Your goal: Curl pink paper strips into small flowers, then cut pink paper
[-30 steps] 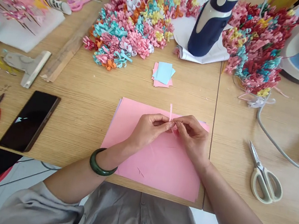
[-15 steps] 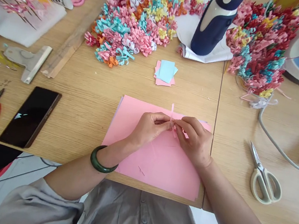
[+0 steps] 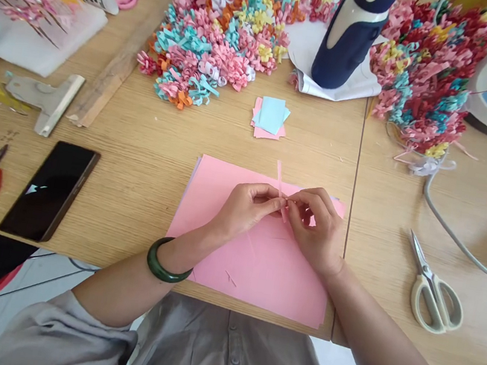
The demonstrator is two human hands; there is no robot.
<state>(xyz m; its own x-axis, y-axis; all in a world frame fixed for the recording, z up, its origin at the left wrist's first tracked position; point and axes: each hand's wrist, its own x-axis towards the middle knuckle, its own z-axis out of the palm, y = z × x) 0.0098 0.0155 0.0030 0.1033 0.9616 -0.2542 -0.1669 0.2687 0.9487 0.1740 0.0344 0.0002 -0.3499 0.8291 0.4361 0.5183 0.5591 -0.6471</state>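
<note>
And here we are, both hands meeting over the pink sheets [image 3: 258,270] at the near edge of the table! The left hand [image 3: 246,207], green bangle [image 3: 163,259] at its wrist, has thumb and forefinger pinched together on a narrow pink strip [image 3: 279,174]. One end of that strip pokes up past the fingers toward the far edge of the paper, and the other slants down between the two hands. In comes the right hand [image 3: 317,227], thumb and forefinger drawn close, tips right beside the left thumb; whether they nip the strip or merely touch it, I cannot tell from here. A few thin slivers [image 3: 230,278] lie on the top sheet, nearer the person.

Just beyond the sheets sits a little stack of paper squares [image 3: 271,116], blue on top of pink. Farther back, what a heap of curled paper pieces [image 3: 218,44] (pink, turquoise, orange, yellow, quite the riot), with a dark blue bottle [image 3: 343,48] on white paper beside it. Cream-handled scissors [image 3: 436,300] rest off to the right, and a black phone [image 3: 50,190] lies flat on the left.
</note>
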